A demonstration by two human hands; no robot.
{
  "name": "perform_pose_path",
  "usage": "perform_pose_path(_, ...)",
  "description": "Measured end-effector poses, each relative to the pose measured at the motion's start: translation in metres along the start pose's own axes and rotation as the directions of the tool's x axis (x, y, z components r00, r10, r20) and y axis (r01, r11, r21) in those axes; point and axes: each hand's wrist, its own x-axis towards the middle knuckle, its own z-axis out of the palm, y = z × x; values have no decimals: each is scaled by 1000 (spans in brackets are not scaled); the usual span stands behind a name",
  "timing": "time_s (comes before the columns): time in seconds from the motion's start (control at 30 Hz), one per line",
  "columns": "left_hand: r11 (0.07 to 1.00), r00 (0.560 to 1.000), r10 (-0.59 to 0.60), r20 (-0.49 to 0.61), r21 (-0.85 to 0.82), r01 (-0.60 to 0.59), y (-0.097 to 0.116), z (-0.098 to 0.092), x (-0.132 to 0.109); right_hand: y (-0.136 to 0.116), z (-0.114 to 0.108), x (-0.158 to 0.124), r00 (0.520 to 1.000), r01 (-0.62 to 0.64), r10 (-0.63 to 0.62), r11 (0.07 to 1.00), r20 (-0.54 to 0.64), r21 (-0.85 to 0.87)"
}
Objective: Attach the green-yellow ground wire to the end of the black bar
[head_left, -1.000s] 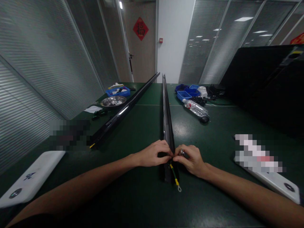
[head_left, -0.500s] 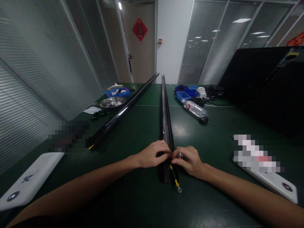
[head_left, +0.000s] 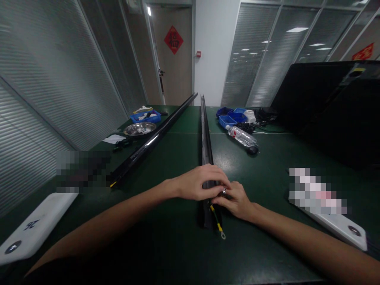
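Observation:
A long black rail [head_left: 205,138] lies lengthwise down the middle of the green table [head_left: 178,237], its near end right in front of me. My left hand [head_left: 199,183] is laid over the rail near that end, fingers curled across its top. My right hand [head_left: 236,200] presses against the rail's right side, fingers pinched together on a small silver part beside the left fingertips. A yellow-green wire [head_left: 216,222] with a ring terminal runs out of the rail's near end onto the table.
A second black rail [head_left: 154,138] lies diagonally to the left. A metal dish [head_left: 139,128] and blue bins [head_left: 145,116] sit far left; blue bins [head_left: 228,116] and a water bottle [head_left: 242,136] far right. White flat devices lie at near left [head_left: 32,227] and near right [head_left: 338,225]. A black panel [head_left: 332,103] stands right.
My left hand has moved forward and over the top of the rail, now covering it and reaching toward the right fingertips. The right hand stayed pinched at the rail's side.

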Motion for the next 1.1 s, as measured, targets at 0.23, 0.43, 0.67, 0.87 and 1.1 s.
perform_pose_path(0.23,990,927,-137,348,65,122,42,-80,50,-3,-1,3,995,-51,43,994,85,101)
perform_pose_path(0.43,985,920,-138,367,150,88,61,-75,61,-1,-2,-1,994,-102,104,993,-34,58)
perform_pose_path(0.67,969,859,-149,490,247,27,53,-62,64,4,-1,-3,1000,-24,24,1000,-12,1)
perform_pose_path(0.87,963,816,-184,549,267,38,42,-57,69,1,-1,-1,999,-45,45,999,-1,-17)
perform_pose_path(1.1,965,827,-179,534,259,42,35,-54,70,-1,-1,2,998,-59,59,998,0,22)
